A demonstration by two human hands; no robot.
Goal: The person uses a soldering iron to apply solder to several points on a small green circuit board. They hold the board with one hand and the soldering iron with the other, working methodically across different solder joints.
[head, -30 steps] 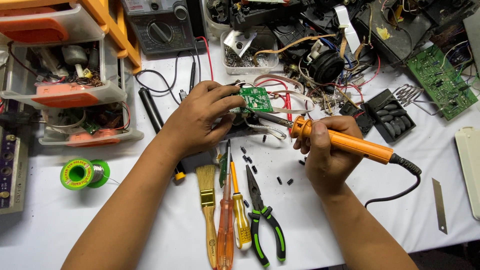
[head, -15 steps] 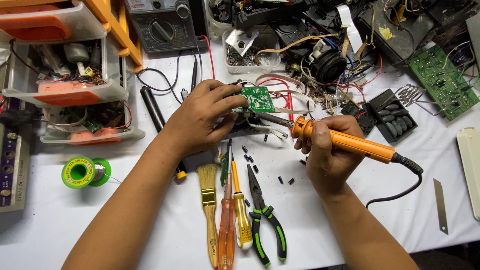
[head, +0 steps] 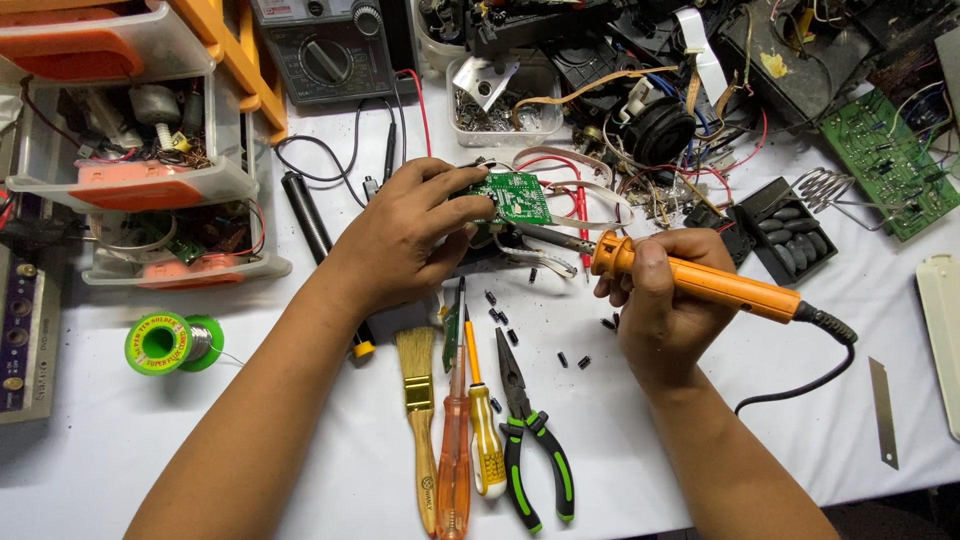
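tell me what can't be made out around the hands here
- Head view: soldering iron tip's contact point on the small green circuit board is too small to tell.
- Board's left part is hidden by the left hand.
- Iron's grip is partly hidden by the right hand.
- Its cable runs behind the right forearm.

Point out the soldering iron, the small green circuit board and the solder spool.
soldering iron [head: 730, 290], head view, orange handle.
small green circuit board [head: 522, 198], head view, board face.
solder spool [head: 160, 343], head view, green flange.
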